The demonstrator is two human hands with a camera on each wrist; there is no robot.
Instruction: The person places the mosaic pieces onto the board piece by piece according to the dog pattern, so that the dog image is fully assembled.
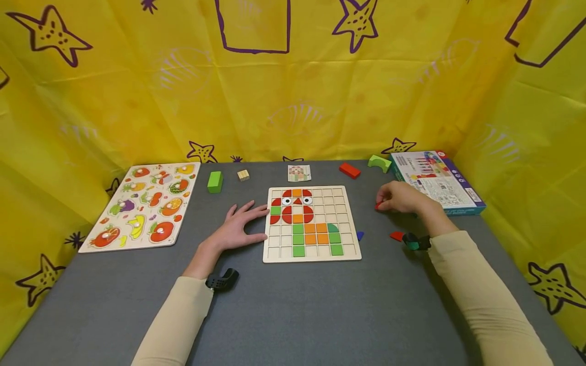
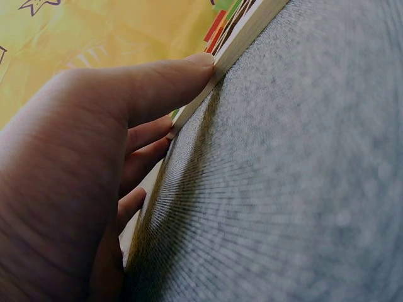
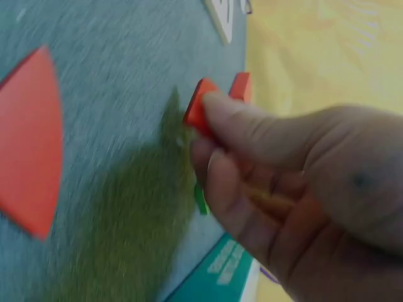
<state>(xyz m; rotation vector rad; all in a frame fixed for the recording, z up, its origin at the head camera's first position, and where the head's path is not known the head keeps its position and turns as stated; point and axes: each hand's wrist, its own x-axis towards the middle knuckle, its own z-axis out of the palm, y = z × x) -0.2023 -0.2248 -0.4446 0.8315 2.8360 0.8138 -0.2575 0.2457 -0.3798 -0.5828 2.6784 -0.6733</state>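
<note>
Covering the work area: grey bench (image 1: 293, 305), yellow star-print cloth behind it.
Fruit puzzle (image 1: 143, 204): flat at the bench's left side.
Box (image 1: 436, 181): flat at the right rear.
Grid board (image 1: 312, 223): centre of bench, partly filled with red, orange and green tiles.
Left hand (image 1: 238, 229): fingers straight, flat on the bench, fingertips (image 2: 204, 60) touching the board's left edge; holds nothing.
Right hand (image 1: 399, 197): right of the board, fingers curled, pinching a red tile (image 3: 200, 107) just above the bench.
Loose red tile (image 1: 396, 235): on the bench near the right wrist.
</note>
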